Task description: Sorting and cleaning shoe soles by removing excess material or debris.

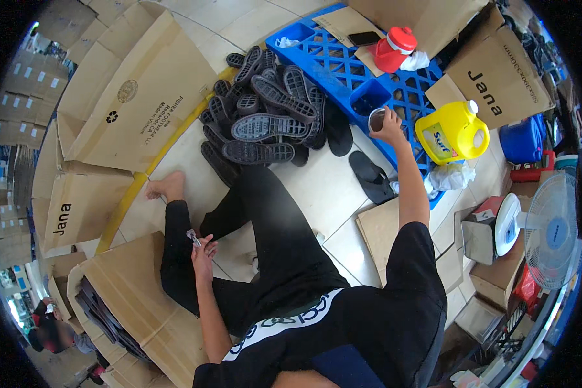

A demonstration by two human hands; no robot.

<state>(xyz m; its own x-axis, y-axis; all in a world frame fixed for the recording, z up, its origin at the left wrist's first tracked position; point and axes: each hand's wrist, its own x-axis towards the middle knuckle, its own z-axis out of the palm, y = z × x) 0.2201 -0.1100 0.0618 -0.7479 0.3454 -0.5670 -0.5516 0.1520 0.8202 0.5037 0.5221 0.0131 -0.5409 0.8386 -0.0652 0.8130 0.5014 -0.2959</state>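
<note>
I sit on the tiled floor, my right arm stretched out over a blue plastic pallet (pixel 404 155). My right hand (pixel 390 129) is closed around a small round cup (pixel 377 120) with a dark inside, beside the pallet's recessed blue bin (pixel 370 97). Near my bent left knee, my left hand (pixel 203 251) pinches a small pale, shiny thing (pixel 193 235), too small to name. In front of me lies a heap of dark shoe soles (pixel 269 127), several with their treads up. A black slipper-shaped sole (pixel 369 176) rests apart, by the pallet's edge.
On the pallet stand a yellow jug (pixel 451 132) and a red lidded container (pixel 394 50); a black phone (pixel 365 39) lies beyond. Big cardboard boxes (pixel 129 97) line my left. An open carton (pixel 145 294) holds dark flat pieces. A fan (pixel 551 231) stands at right.
</note>
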